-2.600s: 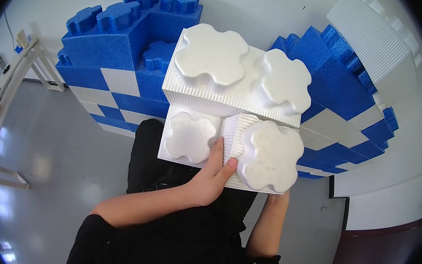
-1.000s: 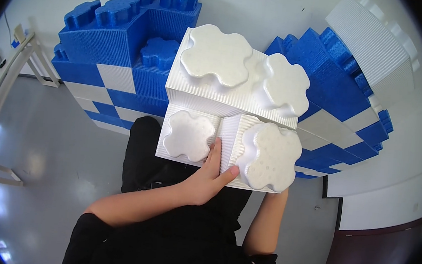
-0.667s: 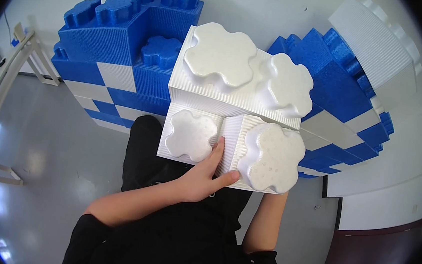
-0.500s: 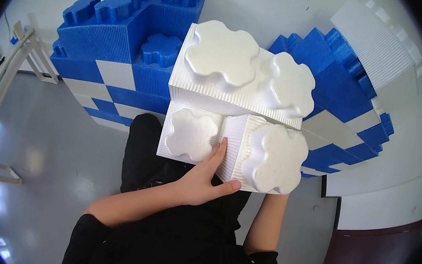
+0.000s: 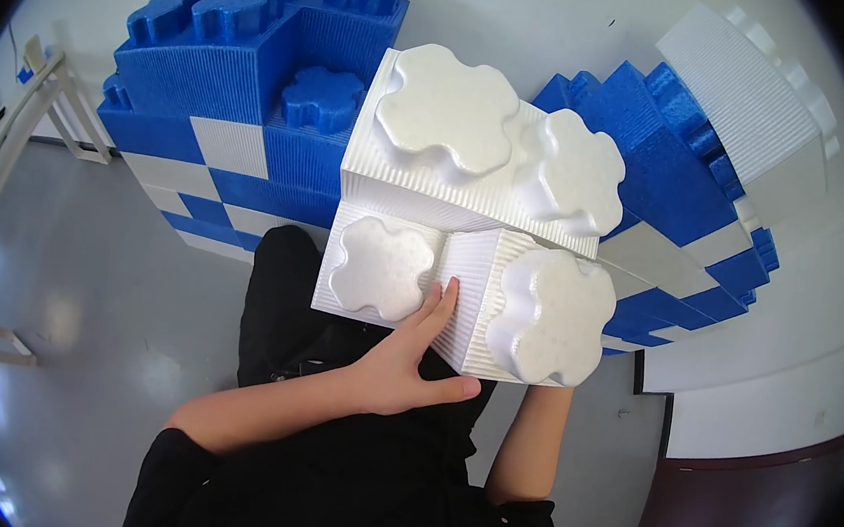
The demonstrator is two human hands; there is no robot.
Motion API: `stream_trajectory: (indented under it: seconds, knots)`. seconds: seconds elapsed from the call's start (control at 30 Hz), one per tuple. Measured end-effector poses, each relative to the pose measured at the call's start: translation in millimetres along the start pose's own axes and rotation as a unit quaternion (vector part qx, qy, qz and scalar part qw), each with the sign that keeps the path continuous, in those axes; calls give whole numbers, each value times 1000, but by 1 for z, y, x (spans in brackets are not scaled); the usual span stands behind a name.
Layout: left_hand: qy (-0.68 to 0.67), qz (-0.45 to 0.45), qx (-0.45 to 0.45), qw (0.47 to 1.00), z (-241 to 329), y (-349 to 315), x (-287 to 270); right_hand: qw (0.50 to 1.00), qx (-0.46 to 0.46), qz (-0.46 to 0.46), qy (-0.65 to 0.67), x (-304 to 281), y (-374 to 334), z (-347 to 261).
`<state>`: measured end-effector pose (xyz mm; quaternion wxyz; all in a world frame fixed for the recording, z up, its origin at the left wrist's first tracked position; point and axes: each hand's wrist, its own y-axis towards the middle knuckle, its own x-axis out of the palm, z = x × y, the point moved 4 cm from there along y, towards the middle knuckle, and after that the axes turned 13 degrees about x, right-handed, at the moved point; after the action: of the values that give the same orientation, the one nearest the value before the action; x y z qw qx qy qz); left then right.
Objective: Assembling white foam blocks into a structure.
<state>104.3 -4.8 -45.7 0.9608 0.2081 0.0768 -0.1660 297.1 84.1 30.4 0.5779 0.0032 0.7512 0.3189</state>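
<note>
Stacked white building blocks (image 5: 398,197), ribbed on their sides, stand out in front of me at waist height. Two broad rounded studs top the raised far part. Nearer to me, a lower stud (image 5: 381,268) is on the left and a taller one (image 5: 553,315) on the right. My left hand (image 5: 402,357) is open, its stretched fingers touching the ribbed face in the notch between the near studs. Its thumb points right, just below the blocks' near edge. My right forearm (image 5: 532,439) reaches up under the right side, and the blocks hide that hand.
Behind the blocks, a blue-and-white block wall (image 5: 187,82) rises on the left. Another such wall (image 5: 686,176) curves away on the right, with a white block (image 5: 733,90) on top. A pale frame table (image 5: 11,147) stands far left. Lower right is a dark red door (image 5: 741,522).
My left thumb has dropped slightly off the blocks' near edge, and the fingertips have shifted a little. The blocks have hardly moved. The background has shifted slightly left.
</note>
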Motion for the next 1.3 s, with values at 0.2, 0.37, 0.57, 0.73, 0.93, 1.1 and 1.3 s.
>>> stream_trajectory:
  seconds: [0.2, 0.37, 0.57, 0.73, 0.93, 1.1, 1.3]
  knots:
    - [-10, 9, -15, 1000, -2, 2, 0, 998, -36, 48, 23, 21, -14, 33]
    - [-33, 28, 12, 999, -8, -5, 6, 994, -48, -1, 98, -2, -3, 19]
    - [-34, 60, 22, 997, -6, -5, 14, 993, -19, 74, 90, 3, -11, 6]
    - [-40, 76, 33, 996, -6, -6, 12, 983, 67, 71, 156, 2, -14, 1]
    - [-90, 103, 38, 990, -11, -8, 11, 994, -79, 63, -39, 0, -9, -11]
    - [-41, 109, 51, 992, -7, -6, 17, 956, 142, 18, 256, 43, -37, 47]
    - [-30, 122, 46, 991, -9, -9, 14, 947, 152, -19, 284, 53, -50, 45]
